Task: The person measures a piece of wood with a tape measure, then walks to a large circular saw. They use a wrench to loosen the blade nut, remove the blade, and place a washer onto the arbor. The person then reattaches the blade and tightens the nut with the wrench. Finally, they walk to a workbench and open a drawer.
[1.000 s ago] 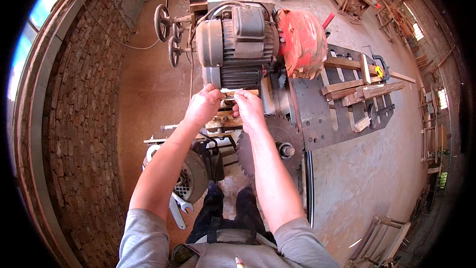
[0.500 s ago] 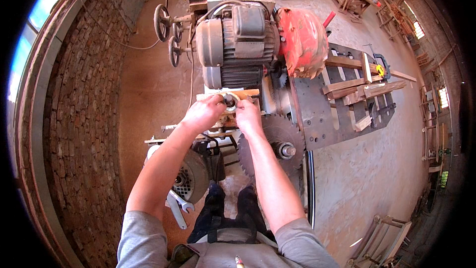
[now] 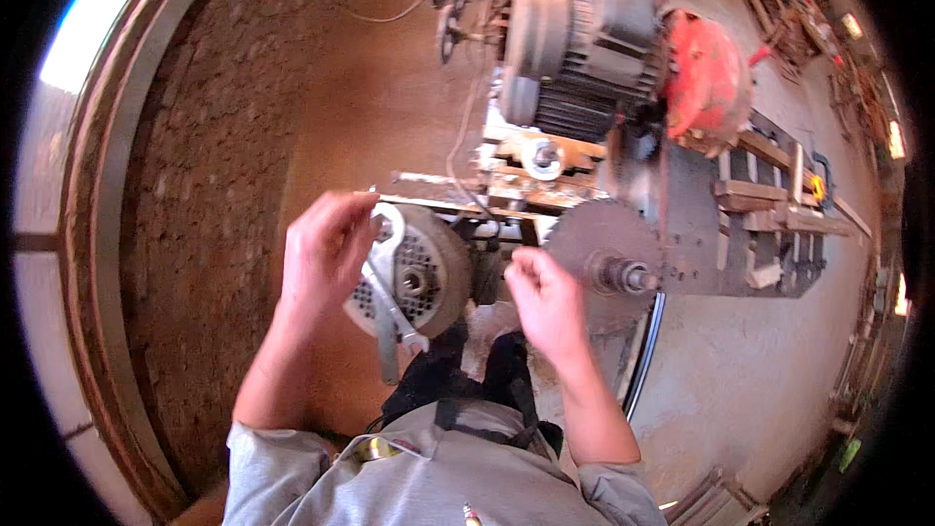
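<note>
My left hand point(image 3: 326, 245) hovers at the left edge of a second motor with a round perforated cover point(image 3: 433, 258). Its fingers are bent and held apart from the thumb, and no tool shows in them. Right beside it, a combination wrench point(image 3: 386, 297) rests on that cover, with a flat grey bar point(image 3: 387, 356) partly under it. My right hand point(image 3: 547, 302) is in the air just left of a large circular saw blade point(image 3: 594, 234), fingers curled in, nothing visible in them. Beyond both hands, a pale ring point(image 3: 543, 158) surrounds a metal stub on the machine.
A large grey motor point(image 3: 575, 49) with a red guard point(image 3: 709, 83) stands at the back. A threaded spindle point(image 3: 633, 278) sticks out from the blade. Wood pieces lie on the slotted table point(image 3: 696, 263) at right. A brick wall point(image 3: 214, 185) runs along the left.
Both hands have let go of the pale ring and drawn back toward me. The left moved to beside the wrench, the right to beside the blade. The view has shifted left.
</note>
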`<state>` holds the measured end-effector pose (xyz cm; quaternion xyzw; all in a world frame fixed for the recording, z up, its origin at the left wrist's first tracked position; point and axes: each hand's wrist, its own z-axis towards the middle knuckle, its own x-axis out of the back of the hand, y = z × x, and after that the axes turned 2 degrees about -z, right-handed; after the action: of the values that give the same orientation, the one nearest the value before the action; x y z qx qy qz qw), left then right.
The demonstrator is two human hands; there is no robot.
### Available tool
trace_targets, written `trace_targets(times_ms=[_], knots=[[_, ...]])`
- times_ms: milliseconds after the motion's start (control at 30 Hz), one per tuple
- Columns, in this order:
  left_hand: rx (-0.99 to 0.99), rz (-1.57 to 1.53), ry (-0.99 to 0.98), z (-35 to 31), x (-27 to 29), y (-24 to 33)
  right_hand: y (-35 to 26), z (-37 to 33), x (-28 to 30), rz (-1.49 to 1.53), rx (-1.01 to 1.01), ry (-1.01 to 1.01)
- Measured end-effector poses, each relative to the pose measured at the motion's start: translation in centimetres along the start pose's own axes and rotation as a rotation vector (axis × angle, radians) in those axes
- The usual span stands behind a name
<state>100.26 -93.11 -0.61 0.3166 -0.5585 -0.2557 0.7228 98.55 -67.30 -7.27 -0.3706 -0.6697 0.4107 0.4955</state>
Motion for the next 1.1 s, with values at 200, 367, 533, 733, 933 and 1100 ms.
trace_targets(times_ms=[200,367,533,733,933,1100], knots=[[0.592,-0.161,0.09,-12.6,-0.4,-4.1,-2.3,-4.2,-3.9,-0.254,0.325,-0.238],[0.48,0.184,-0.031,-13.9,-2.1,-0.8,-3.2,-2.0,-5.3,-0.419,0.561,-0.224],[0.469,0.086,-0.066,-12.8,-2.2,0.1,-2.5,-1.1,-7.5,-0.547,0.639,-0.267],[0.262,0.346,-0.033,-12.3,-3.4,-1.7,-1.8,-0.7,-8.7,-0.695,0.665,-0.202],[0.365,0.337,-0.076,-12.6,-4.1,-1.3,-1.0,-0.6,-9.3,-0.616,0.612,-0.148],[0.364,0.371,-0.089,-12.4,-4.4,-1.7,-5.1,-3.5,0.7,-0.345,0.507,-0.014]])
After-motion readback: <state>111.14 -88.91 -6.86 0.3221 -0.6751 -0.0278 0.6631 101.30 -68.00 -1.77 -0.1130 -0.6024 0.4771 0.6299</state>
